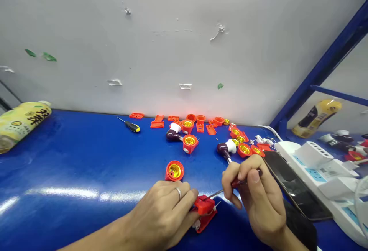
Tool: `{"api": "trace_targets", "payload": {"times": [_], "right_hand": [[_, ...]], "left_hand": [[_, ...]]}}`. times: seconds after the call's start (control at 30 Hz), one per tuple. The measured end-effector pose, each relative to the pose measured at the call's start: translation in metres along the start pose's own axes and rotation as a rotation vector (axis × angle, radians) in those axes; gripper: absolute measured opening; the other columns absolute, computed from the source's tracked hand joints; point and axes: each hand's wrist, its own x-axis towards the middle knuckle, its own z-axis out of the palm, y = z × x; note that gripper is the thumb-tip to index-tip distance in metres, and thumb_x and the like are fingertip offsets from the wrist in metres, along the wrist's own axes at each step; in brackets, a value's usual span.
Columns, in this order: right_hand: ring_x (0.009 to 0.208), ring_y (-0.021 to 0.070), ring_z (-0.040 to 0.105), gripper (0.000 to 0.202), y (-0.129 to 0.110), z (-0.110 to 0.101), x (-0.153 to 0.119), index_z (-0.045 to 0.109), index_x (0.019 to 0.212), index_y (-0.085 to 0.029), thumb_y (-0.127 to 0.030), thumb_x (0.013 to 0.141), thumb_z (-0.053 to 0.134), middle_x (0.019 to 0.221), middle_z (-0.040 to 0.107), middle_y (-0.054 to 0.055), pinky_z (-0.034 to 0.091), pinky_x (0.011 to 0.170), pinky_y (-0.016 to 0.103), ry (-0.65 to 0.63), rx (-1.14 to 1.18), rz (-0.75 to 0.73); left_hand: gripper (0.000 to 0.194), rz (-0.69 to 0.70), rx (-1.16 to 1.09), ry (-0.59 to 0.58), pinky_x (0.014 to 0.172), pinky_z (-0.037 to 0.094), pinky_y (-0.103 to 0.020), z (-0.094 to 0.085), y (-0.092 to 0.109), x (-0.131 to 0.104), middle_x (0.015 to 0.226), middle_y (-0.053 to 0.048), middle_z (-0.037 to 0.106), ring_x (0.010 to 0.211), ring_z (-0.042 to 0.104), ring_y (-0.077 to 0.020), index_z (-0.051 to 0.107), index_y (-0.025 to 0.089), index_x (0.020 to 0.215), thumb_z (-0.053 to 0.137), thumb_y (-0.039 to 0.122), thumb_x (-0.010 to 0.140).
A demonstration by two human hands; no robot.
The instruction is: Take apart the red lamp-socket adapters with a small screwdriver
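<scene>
Near the table's front, my left hand (169, 212) is closed on a red plastic lamp holder (204, 206), and a ring shows on one finger. My right hand (255, 197) grips a screwdriver (236, 182) by its dark red handle. The thin shaft slopes down to the left, and its tip meets the red lamp holder. White bits and a thin metal prong show at the lamp holder's lower side. Just beyond my left hand stands another red lamp holder (174, 171) with a brass-coloured threaded socket inside.
Red lamp holders (190, 143) and flat red covers (157, 124) lie towards the wall. A yellow-black screwdriver (132, 127) and a bottle (25, 122) are to the left. At right are a dark-and-white fitting (226, 149), a phone (296, 186) and a white power strip (319, 189).
</scene>
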Motion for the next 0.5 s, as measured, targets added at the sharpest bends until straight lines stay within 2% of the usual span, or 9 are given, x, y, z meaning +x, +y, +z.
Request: {"api": "trace_targets", "payload": {"times": [0.13,0.27,0.37,0.43,0.5], "right_hand": [[0.051,0.0103,0.043,0.027,-0.003,-0.001,0.002,0.047,0.094,-0.027,-0.027,0.11,0.026,0.069,0.059,-0.002,0.035,0.041,0.015,0.048,-0.09,-0.056],[0.053,0.0107,0.047,0.025,-0.002,-0.012,0.001,0.046,0.098,-0.027,-0.022,0.109,0.025,0.07,0.056,-0.002,0.035,0.04,0.017,0.058,-0.262,-0.187],[0.06,0.0122,0.056,0.01,-0.002,-0.022,0.001,0.054,0.103,-0.025,-0.017,0.103,0.046,0.073,0.059,-0.001,0.046,0.052,0.023,-0.059,-0.505,-0.322],[0.064,0.0136,0.06,0.016,-0.002,-0.024,0.001,0.059,0.107,-0.022,-0.012,0.094,0.06,0.076,0.065,0.0,0.049,0.06,0.026,-0.173,-0.692,-0.396],[0.065,0.0147,0.063,0.02,0.0,-0.023,0.002,0.06,0.113,-0.019,-0.014,0.094,0.061,0.08,0.069,0.002,0.05,0.063,0.028,-0.29,-0.908,-0.462]], "left_hand": [[0.035,0.022,-0.021,0.011,0.047,0.036,-0.031,-0.003,-0.002,0.0,0.06,0.002,0.054,0.049,0.048,-0.0152,0.06,0.017,0.082,0.041,0.026,0.11],[0.04,0.025,-0.027,0.058,0.047,0.033,-0.032,-0.004,-0.002,0.0,0.058,0.002,0.051,0.049,0.043,-0.0142,0.057,0.018,0.071,0.045,0.026,0.109],[0.039,0.006,-0.037,0.083,0.048,0.031,-0.034,-0.006,-0.003,0.0,0.057,0.002,0.05,0.05,0.04,-0.0144,0.054,0.018,0.067,0.05,0.019,0.105],[0.035,-0.01,-0.035,0.109,0.049,0.031,-0.035,-0.006,-0.003,0.0,0.057,0.002,0.049,0.051,0.039,-0.015,0.055,0.018,0.067,0.051,0.013,0.101],[0.033,-0.01,-0.026,0.124,0.049,0.032,-0.035,-0.007,-0.003,-0.001,0.057,0.002,0.049,0.052,0.039,-0.0155,0.057,0.018,0.07,0.049,0.009,0.1]]}}
